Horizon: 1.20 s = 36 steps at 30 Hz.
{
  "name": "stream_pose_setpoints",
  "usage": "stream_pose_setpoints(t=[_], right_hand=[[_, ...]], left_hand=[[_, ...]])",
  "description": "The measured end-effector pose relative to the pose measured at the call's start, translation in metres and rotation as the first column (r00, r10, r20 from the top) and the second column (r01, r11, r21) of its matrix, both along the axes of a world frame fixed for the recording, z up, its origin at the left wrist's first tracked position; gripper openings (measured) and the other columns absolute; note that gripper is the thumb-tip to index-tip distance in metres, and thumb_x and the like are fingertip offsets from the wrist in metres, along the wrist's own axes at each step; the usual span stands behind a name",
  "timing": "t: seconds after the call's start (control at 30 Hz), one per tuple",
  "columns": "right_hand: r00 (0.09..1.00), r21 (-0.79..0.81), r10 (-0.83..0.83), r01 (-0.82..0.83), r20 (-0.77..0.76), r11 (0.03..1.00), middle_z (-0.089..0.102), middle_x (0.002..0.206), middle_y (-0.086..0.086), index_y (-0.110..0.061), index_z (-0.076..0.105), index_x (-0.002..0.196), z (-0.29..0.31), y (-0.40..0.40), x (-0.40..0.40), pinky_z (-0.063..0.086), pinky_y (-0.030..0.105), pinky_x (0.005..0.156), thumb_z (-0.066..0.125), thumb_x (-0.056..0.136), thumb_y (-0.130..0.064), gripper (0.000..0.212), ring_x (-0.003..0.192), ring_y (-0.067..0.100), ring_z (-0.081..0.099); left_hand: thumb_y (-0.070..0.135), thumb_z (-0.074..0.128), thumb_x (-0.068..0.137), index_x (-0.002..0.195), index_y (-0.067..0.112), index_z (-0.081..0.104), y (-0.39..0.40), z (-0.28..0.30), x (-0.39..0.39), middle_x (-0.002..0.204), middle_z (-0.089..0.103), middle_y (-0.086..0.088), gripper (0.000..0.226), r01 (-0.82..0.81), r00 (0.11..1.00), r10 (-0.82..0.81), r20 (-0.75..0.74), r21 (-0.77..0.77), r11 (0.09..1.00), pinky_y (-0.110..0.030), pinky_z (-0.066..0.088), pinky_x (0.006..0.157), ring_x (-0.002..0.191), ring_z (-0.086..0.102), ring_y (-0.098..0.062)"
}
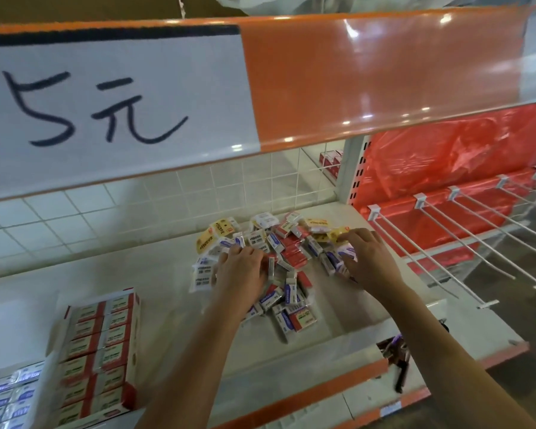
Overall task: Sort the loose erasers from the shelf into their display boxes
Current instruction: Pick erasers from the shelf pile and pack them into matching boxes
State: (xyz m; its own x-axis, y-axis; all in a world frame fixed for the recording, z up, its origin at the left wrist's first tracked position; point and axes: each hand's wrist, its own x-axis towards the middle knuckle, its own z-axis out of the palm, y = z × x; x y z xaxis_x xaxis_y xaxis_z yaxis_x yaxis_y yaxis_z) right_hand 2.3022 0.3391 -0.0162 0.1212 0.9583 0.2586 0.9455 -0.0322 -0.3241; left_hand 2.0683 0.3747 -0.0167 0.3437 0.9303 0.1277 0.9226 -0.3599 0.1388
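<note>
A red display box (98, 354), packed in rows, is parked left, ready for matches; the left hand (240, 270) is curled into the loose erasers (287, 258) mid-shelf, grip unclear; the right hand (367, 258) is spread relaxed, seemingly raking.

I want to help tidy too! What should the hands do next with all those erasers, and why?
Probably pick one red-sleeved eraser from the loose pile and carry it to the red display box at the left. Both the left hand and the right hand rest on the pile, and that box holds matching erasers.
</note>
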Motion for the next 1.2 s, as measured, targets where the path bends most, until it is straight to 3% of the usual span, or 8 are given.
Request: stream_pose_setpoints(t=[0.3, 0.53, 0.9, 1.1, 1.2], right_hand=[[0.987, -0.059, 0.061, -0.053, 0.146, 0.997, 0.054, 0.131, 0.001, -0.016, 0.054, 0.129, -0.006, 0.022, 0.013, 0.040, 0.031, 0.100, 0.064, 0.087, -0.018, 0.043, 0.121, 0.019, 0.043], [0.985, -0.059, 0.068, -0.059, 0.158, 0.996, 0.053, 0.133, 0.001, -0.018, 0.051, 0.131, -0.007, 0.031, 0.017, 0.037, 0.032, 0.105, 0.055, 0.092, -0.017, 0.040, 0.124, 0.019, 0.042], [0.968, 0.029, 0.157, -0.166, 0.198, 0.986, 0.056, 0.126, 0.007, -0.012, 0.058, 0.122, -0.013, 0.045, 0.023, 0.041, 0.038, 0.096, 0.061, 0.087, -0.016, 0.035, 0.118, 0.026, 0.047], [0.948, 0.132, 0.188, -0.227, 0.257, 0.965, 0.069, 0.087, 0.009, -0.008, 0.071, 0.089, -0.011, 0.045, 0.027, 0.053, 0.036, 0.066, 0.086, 0.058, -0.005, 0.034, 0.079, 0.029, 0.065], [0.952, 0.155, 0.193, -0.233, 0.236, 0.960, 0.069, 0.082, 0.010, -0.007, 0.071, 0.084, -0.015, 0.041, 0.027, 0.054, 0.035, 0.061, 0.087, 0.056, -0.004, 0.033, 0.073, 0.029, 0.065]], left_hand=[[0.035, 0.044, 0.096, 0.127, 0.022, 0.049, 0.008, -0.004, 0.012, 0.130, 0.049, 0.004, 0.034, -0.040, 0.997, 0.041, -0.064, 0.013, 0.999, -0.034, 0.027, 0.103, 0.125, 0.035, -0.019], [0.033, 0.043, 0.097, 0.125, 0.022, 0.049, 0.009, -0.005, 0.016, 0.129, 0.049, 0.003, 0.031, -0.076, 0.995, 0.078, -0.058, 0.028, 0.997, -0.034, 0.028, 0.104, 0.123, 0.036, -0.019], [0.032, 0.043, 0.097, 0.132, 0.024, 0.045, 0.009, -0.002, 0.019, 0.134, 0.045, 0.002, 0.037, -0.066, 0.992, 0.066, -0.111, -0.001, 0.998, -0.036, 0.027, 0.105, 0.130, 0.030, -0.021], [0.033, 0.043, 0.097, 0.132, 0.022, 0.046, 0.008, -0.003, 0.017, 0.134, 0.046, 0.003, 0.037, -0.064, 0.994, 0.064, -0.091, 0.005, 0.998, -0.035, 0.026, 0.106, 0.129, 0.031, -0.020], [0.033, 0.043, 0.096, 0.129, 0.020, 0.047, 0.006, -0.004, 0.016, 0.133, 0.048, 0.003, 0.035, -0.056, 0.995, 0.057, -0.083, 0.010, 0.998, -0.033, 0.026, 0.104, 0.126, 0.034, -0.019]])
